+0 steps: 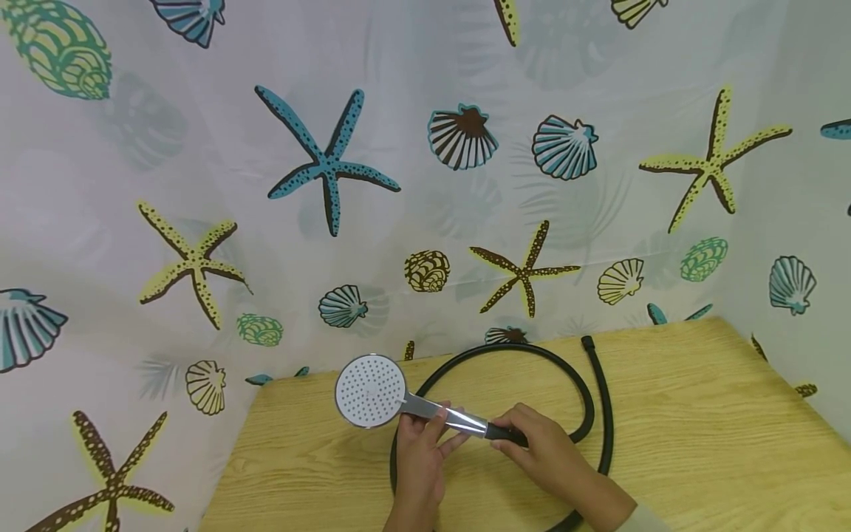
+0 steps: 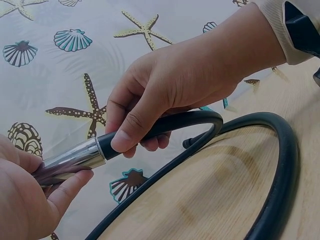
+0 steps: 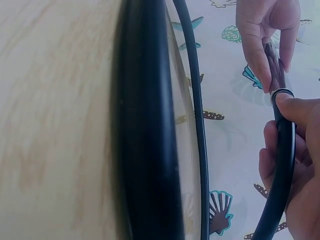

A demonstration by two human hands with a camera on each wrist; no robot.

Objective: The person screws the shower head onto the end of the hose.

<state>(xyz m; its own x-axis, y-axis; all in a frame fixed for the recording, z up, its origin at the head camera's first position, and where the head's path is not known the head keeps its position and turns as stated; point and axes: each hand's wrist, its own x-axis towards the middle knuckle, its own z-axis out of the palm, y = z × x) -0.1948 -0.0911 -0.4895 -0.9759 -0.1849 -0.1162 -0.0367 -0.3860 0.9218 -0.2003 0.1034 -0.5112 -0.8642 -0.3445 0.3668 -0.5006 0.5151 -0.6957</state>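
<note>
A shower head [image 1: 370, 390] with a round white nozzle face and a chrome handle is held up over the table, its face toward the head camera. My left hand [image 1: 420, 459] grips the chrome handle [image 2: 75, 159] with thumb and fingers around it. At the handle's lower end, my right hand [image 1: 541, 451] pinches the black hose [image 2: 165, 125], thumb on top close to the chrome rim. Hose end and handle end meet in line there; the joint itself is covered by the hose's end. The rest of the hose loops behind and below both hands.
The hose's free end [image 1: 588, 343] lies at the back of the wooden table [image 1: 705, 414]. A curtain [image 1: 412, 192] printed with starfish and shells hangs behind the table and along both sides.
</note>
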